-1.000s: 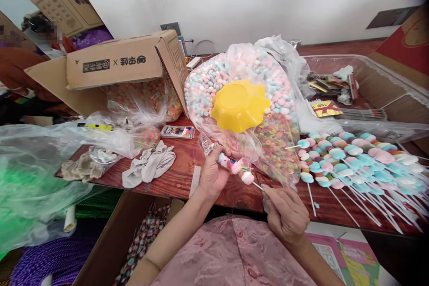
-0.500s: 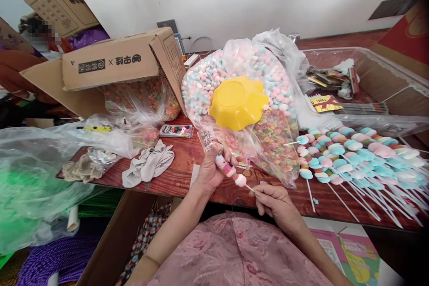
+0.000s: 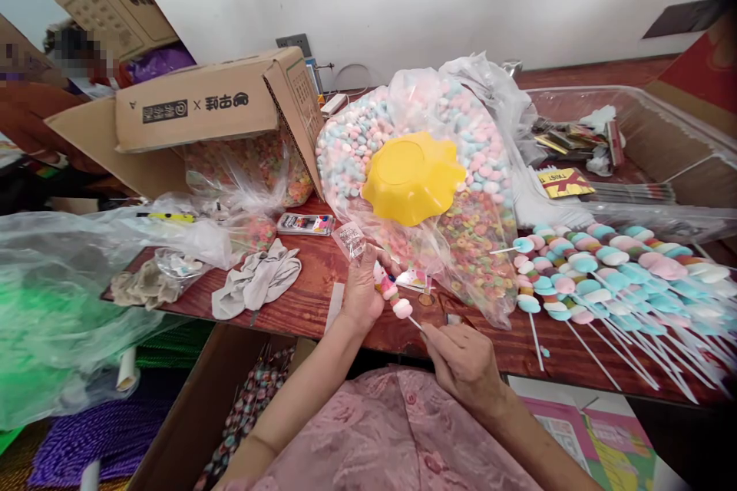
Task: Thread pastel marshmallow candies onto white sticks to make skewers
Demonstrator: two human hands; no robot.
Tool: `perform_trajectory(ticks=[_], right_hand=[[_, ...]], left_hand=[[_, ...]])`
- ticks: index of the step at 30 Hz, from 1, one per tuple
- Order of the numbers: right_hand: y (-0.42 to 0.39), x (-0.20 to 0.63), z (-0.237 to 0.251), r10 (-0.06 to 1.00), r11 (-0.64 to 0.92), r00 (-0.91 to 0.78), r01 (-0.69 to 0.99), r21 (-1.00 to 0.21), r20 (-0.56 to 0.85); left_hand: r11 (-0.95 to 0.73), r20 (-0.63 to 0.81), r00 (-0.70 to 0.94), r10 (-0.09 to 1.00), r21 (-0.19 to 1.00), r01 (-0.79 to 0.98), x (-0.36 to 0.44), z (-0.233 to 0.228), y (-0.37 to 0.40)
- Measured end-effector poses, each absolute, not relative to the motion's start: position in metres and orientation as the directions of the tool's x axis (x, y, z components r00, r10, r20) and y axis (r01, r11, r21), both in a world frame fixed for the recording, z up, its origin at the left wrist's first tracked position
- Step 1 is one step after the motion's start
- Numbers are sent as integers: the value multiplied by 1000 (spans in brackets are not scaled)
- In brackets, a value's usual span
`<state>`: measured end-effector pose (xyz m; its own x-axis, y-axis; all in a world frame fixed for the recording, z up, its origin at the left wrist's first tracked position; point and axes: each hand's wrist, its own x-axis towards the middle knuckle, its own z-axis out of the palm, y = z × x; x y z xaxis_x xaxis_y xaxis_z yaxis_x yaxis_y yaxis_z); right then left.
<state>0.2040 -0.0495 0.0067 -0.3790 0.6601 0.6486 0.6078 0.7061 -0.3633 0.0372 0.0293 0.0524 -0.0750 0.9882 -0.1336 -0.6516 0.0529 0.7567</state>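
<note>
Pink and white marshmallow is showing on the candy skewer (image 3: 397,301), which is slanting between the two grips. Curled nearly closed, the left grip (image 3: 364,288) is holding its upper part; the right grip (image 3: 465,359) is pinching the thin white stick (image 3: 415,324) just below the candy. Clear printed film (image 3: 349,240) is poking out beyond the left grip, whose fingers are hiding how it is meeting the candy. Marshmallow being likely to dent, the left grip should, in my judgement, be pressing lightly, while the right should be keeping the stick in line with the candy, without twisting.

Beyond both grips, a smooth yellow plastic dish (image 3: 413,178) with a wavy rim is resting on a crinkled clear bag (image 3: 489,146) of rounded pastel marshmallows; gummy rings (image 3: 477,245) are showing through plastic nearer the right grip. Right of that grip, marshmallow skewers (image 3: 610,268) are lying heaped, their straight sticks jutting. Left of the left grip, pale grey cloth (image 3: 256,280) is lying crumpled on the glossy, red-brown, wood-grained desk (image 3: 397,336).
</note>
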Motion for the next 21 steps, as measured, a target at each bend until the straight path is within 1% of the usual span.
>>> perform_trajectory(ticks=[2,3,5,6,7,8,10,12,16,19,21], right_hand=[[-45,207,6,763,631,-322,559,-538,560],[-43,210,7,830,555,-295,519,-650,473],[-39,213,8,933,332,-276,403,-853,232],[-38,213,9,952,203,-289,331,-921,106],[-37,213,11,950,85,-312,256,-963,1],[-37,211,12,938,-12,-338,185,-983,-75],[-39,206,14,912,-138,-378,86,-987,-160],[-42,199,15,908,-174,-379,46,-984,-178],[-44,188,17,946,-125,-297,37,-991,-130],[-42,188,21,974,-8,-225,103,-995,-31],[-41,192,21,979,140,-178,209,-968,103]], left_hand=[[72,-66,33,997,754,-653,33,52,26],[94,-42,94,995,744,-661,31,52,25],[158,-15,213,977,719,-676,27,51,22],[197,-13,266,964,708,-679,26,50,21],[230,-16,307,952,698,-678,25,49,20],[260,-23,339,941,692,-673,26,48,19],[308,-45,382,923,681,-664,29,47,17],[338,-65,400,914,667,-664,34,46,14],[348,-64,414,908,664,-662,45,46,9],[332,-66,388,919,661,-673,45,49,7],[305,-66,347,935,646,-700,40,51,9]])
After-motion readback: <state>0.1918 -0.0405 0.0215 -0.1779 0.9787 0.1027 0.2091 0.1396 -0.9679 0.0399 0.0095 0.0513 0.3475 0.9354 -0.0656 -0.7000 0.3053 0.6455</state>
